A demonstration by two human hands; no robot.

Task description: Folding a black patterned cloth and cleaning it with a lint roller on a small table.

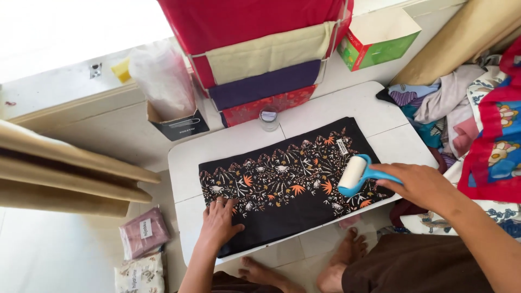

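A folded black cloth (282, 195) with orange and white flower print lies flat on a small white table (228, 149). My left hand (220, 220) presses flat on the cloth's near left corner, fingers spread. My right hand (420, 184) grips the blue handle of a lint roller (354, 174), whose white roll rests on the right end of the cloth.
A rack of folded red, cream and purple fabrics (260, 59) stands behind the table, a small clear jar (268, 119) before it. A green and white box (377, 40) sits at the back right, a heap of clothes (467, 119) at right, packaged cloths (142, 233) on the floor at left.
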